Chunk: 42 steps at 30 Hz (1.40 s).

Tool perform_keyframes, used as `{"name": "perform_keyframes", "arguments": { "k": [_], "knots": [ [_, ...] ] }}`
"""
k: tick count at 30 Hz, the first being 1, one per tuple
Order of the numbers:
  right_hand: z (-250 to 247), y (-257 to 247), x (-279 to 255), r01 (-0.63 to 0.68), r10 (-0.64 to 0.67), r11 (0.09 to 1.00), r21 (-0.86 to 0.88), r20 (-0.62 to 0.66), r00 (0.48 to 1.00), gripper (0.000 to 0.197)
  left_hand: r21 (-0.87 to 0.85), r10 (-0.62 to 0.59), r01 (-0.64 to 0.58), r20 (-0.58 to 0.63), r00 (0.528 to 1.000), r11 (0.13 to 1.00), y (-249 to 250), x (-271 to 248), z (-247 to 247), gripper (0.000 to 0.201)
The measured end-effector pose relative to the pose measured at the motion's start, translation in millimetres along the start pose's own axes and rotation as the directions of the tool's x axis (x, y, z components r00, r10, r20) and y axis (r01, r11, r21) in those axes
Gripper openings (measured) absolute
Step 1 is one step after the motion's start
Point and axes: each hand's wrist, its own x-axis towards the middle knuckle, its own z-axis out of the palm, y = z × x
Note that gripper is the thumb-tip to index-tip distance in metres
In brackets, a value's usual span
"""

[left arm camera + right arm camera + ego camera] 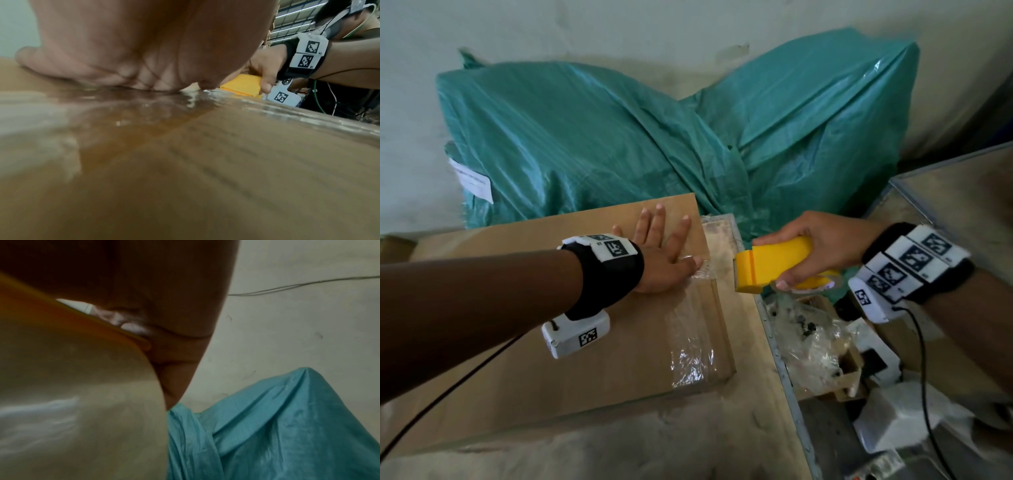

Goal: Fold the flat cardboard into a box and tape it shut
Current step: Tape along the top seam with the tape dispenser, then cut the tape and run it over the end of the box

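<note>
Taping the cardboard box

The left hand lies flat, fingers straight, pressing clear tape onto the cardboard box on the table. The right hand is wrapped around the yellow tape dispenser beside the box's edge.

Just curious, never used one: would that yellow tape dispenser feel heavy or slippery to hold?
Probably light: the right hand holds the tape dispenser up alone. It looks like stiff plastic, keeping its blocky shape. Possibly smooth, though the fingers curl securely around it.
</note>
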Motion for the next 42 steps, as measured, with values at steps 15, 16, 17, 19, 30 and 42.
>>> {"name": "perform_keyframes", "arguments": {
  "k": [15,16,17,19,30,42],
  "knots": [
    [90,75,17,-0.187,0.196,0.980,0.072,-0.154,0.968,0.086,-0.009,0.008,-0.008,0.035,0.999,1.000,6,-14,1,0.080],
    [96,75,12,-0.155,0.186,0.975,0.160,-0.205,0.961,0.086,-0.008,0.008,-0.008,0.036,0.999,1.000,6,-14,0,0.080],
    [102,75,7,-0.122,0.180,0.965,0.232,-0.246,0.952,0.084,-0.006,0.008,-0.008,0.035,0.999,1.000,6,-14,-1,0.080],
    [116,73,-3,-0.061,0.156,0.951,0.303,-0.303,0.940,0.084,0.001,0.006,-0.006,0.034,0.999,1.000,4,-12,-2,0.081],
    [173,42,-52,0.117,0.209,0.865,0.488,-0.561,0.801,0.117,0.007,0.077,-0.077,-0.011,0.997,0.997,-2,-19,-23,0.089],
    [165,-61,-90,0.481,-0.160,0.872,0.096,-0.871,0.465,0.097,-0.545,0.341,-0.448,-0.291,0.894,0.709,6,-99,-83,0.061]
  ]
}}
